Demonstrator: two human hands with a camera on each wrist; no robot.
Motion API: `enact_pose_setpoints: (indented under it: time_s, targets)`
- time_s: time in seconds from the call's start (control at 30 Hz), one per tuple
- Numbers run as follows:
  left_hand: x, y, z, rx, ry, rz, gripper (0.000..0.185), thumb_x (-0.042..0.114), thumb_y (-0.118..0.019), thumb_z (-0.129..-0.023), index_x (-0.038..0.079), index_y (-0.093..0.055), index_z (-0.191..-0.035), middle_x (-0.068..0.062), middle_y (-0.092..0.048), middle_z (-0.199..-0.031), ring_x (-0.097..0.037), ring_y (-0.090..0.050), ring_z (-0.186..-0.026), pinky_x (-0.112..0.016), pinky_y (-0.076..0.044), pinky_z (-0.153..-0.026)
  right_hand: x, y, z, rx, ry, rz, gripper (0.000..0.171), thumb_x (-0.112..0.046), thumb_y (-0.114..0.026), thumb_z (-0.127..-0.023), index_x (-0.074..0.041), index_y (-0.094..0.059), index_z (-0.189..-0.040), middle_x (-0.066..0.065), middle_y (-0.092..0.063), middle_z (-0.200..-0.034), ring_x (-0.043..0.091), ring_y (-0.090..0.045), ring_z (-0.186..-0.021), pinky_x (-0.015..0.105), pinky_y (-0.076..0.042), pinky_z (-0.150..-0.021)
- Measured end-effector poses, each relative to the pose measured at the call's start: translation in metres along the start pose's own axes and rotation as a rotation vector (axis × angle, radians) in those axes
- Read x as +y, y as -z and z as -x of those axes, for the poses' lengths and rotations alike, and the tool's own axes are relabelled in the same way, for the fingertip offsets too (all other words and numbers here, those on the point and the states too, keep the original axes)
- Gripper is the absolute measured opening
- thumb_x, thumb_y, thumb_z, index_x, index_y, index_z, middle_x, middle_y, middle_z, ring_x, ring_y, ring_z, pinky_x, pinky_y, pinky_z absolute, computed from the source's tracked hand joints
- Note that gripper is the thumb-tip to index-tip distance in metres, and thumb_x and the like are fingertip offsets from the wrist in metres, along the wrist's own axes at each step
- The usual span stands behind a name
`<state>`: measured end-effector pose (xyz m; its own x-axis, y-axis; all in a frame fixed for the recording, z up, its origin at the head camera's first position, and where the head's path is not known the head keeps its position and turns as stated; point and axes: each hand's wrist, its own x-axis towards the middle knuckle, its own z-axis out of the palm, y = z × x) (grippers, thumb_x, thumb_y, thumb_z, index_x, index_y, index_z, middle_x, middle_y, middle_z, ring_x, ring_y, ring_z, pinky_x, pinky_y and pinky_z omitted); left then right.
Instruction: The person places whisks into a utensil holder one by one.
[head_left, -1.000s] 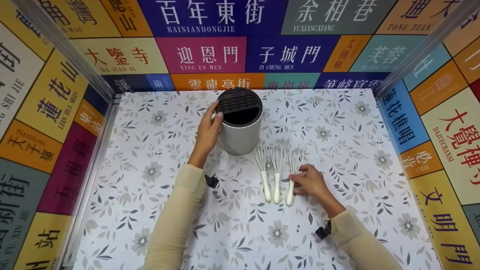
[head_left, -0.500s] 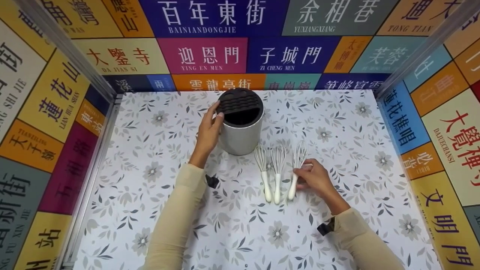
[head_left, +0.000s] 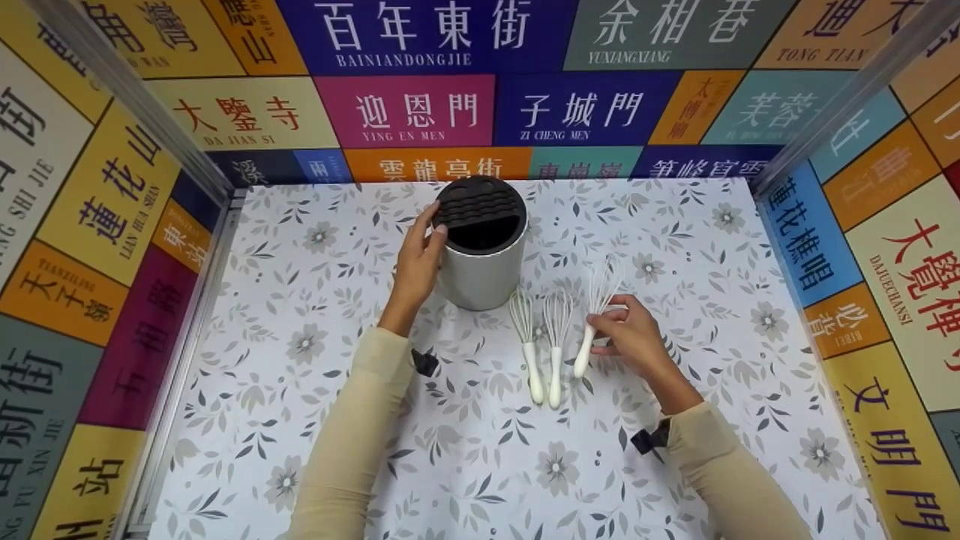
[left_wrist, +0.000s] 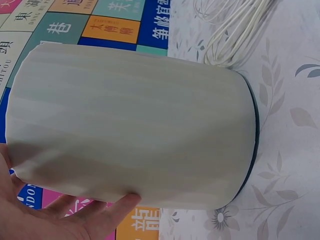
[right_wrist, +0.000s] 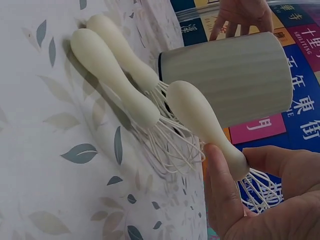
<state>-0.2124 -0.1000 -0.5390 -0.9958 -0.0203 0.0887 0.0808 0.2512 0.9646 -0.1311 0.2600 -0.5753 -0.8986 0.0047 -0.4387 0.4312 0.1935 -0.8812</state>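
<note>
Right hand (head_left: 634, 337) in the head view pinches a whisk (head_left: 592, 315) near where handle meets wires, lifted off the table (head_left: 712, 247) and tilted, wires pointing up and away, handle end down toward the person. Just left of it two more whisks (head_left: 544, 341) lie side by side on the floral table, handles toward the person. Left hand (head_left: 417, 262) grips the left side of a grey holder (head_left: 480, 259), thumb near its rim; the holder stands upright just behind the lying whisks, its black top half slotted, half an open hole. Walls of coloured sign panels (head_left: 420, 109) close in three sides.

From the left wrist, the holder's ribbed side (left_wrist: 135, 125) fills the frame, with the left hand's fingers (left_wrist: 95, 217) curled against it at the bottom. White wires (left_wrist: 235, 35) of a whisk show beyond its base on the table.

From the right wrist, thumb and fingers (right_wrist: 225, 190) clasp the whisk's neck (right_wrist: 210, 125), its cream handle pointing away from the palm, above the table. The two lying whisks (right_wrist: 115, 75) rest beside each other beyond it, wires toward the holder (right_wrist: 230, 75), which the left hand (right_wrist: 242, 15) holds from behind.
</note>
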Motion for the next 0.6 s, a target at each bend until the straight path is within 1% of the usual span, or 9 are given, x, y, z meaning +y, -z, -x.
enact_pose_setpoints:
  time_s: [0.07, 0.23, 0.37, 0.5, 0.6]
  targets:
    - [0.000, 0.000, 0.000, 0.003, 0.001, -0.002, 0.048, 0.044, -0.045, -0.108, 0.035, -0.042, -0.155, -0.008, -0.044, -0.152, -0.024, -0.063, -0.103, -0.033, -0.048, -0.069, -0.006, -0.002, 0.000, 0.005, 0.009, -0.007, 0.066, -0.023, -0.073, -0.095, -0.001, -0.036, -0.145, 0.009, -0.063, -0.106, 0.025, -0.074, -0.088, 0.043, -0.064, -0.072]
    - [0.000, 0.001, 0.000, 0.002, 0.003, -0.007, 0.049, 0.044, -0.045, -0.108, 0.035, -0.042, -0.155, -0.008, -0.045, -0.152, -0.026, -0.063, -0.109, -0.034, -0.049, -0.071, -0.020, -0.008, 0.000, 0.001, 0.029, -0.025, 0.058, -0.021, -0.072, -0.095, -0.004, -0.039, -0.140, 0.010, -0.061, -0.108, 0.023, -0.074, -0.088, 0.043, -0.063, -0.071]
    - [0.000, 0.002, 0.001, -0.001, 0.009, -0.014, 0.049, 0.046, -0.045, -0.108, 0.037, -0.042, -0.155, -0.007, -0.044, -0.153, -0.027, -0.062, -0.116, -0.035, -0.050, -0.073, -0.029, -0.013, -0.001, -0.015, 0.045, -0.048, 0.058, -0.021, -0.071, -0.096, -0.004, -0.039, -0.140, 0.012, -0.060, -0.108, 0.024, -0.073, -0.089, 0.044, -0.063, -0.074]
    - [0.000, 0.001, 0.001, 0.000, 0.017, -0.016, 0.049, 0.048, -0.045, -0.107, 0.039, -0.042, -0.155, -0.005, -0.043, -0.155, -0.028, -0.059, -0.125, -0.037, -0.052, -0.077, -0.037, -0.018, -0.002, -0.027, 0.064, -0.044, 0.058, -0.023, -0.073, -0.095, -0.006, -0.040, -0.140, 0.010, -0.061, -0.108, 0.024, -0.072, -0.090, 0.044, -0.063, -0.074]
    - [0.000, 0.001, 0.000, 0.003, 0.016, -0.017, 0.049, 0.047, -0.045, -0.107, 0.038, -0.042, -0.155, -0.006, -0.043, -0.155, -0.028, -0.059, -0.125, -0.038, -0.053, -0.078, -0.043, -0.022, -0.003, -0.033, 0.085, -0.039, 0.056, -0.023, -0.073, -0.095, -0.008, -0.042, -0.139, 0.011, -0.061, -0.108, 0.024, -0.072, -0.090, 0.044, -0.063, -0.073]
